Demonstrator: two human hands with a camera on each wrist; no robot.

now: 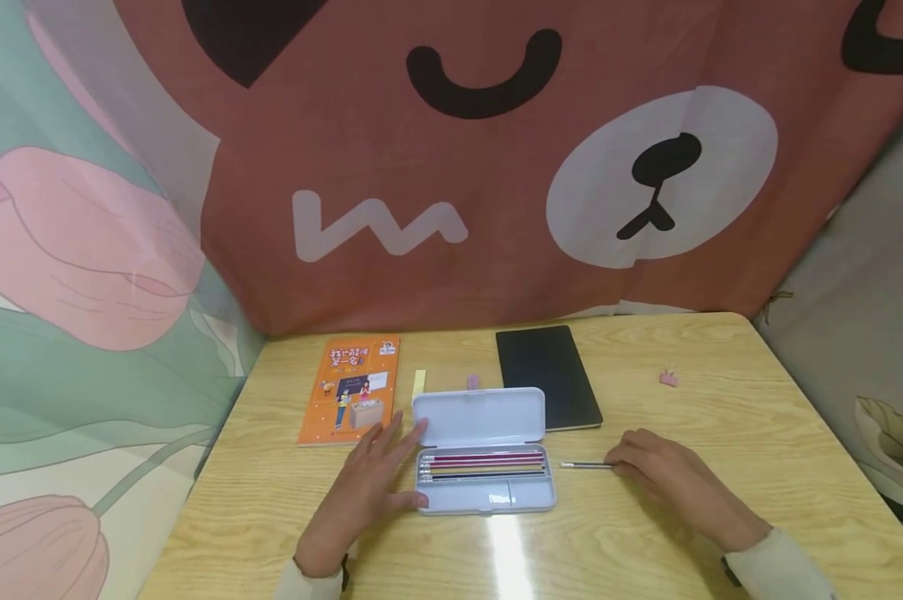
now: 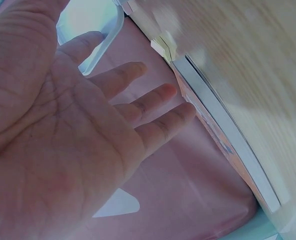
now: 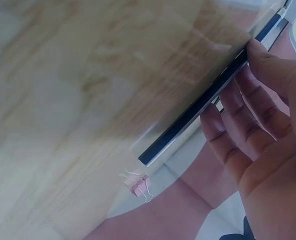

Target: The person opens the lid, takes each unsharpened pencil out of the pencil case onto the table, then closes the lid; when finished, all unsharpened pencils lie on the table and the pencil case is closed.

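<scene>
A white pencil case (image 1: 466,500) lies with its lid (image 1: 478,417) raised. Several pencils (image 1: 484,467), red, yellowish and dark, lie side by side in its upper part. My left hand (image 1: 379,475) is at the case's left side, thumb at the lower edge and a fingertip by the lid. The left wrist view shows this hand (image 2: 73,125) palm-on with loosely spread fingers. To the right of the case, my right hand (image 1: 669,475) pinches a dark pencil (image 1: 586,465), whose pale end points toward the case. In the right wrist view, thumb and fingertips hold the dark pencil (image 3: 198,105).
An orange book (image 1: 316,417) lies behind the left hand. Behind the case are a yellow strip (image 1: 419,382), a small purple item (image 1: 473,382) and a black notebook (image 1: 559,375). A pink binder clip (image 1: 669,377) sits at the back right. A printed curtain (image 1: 391,292) hangs behind the table.
</scene>
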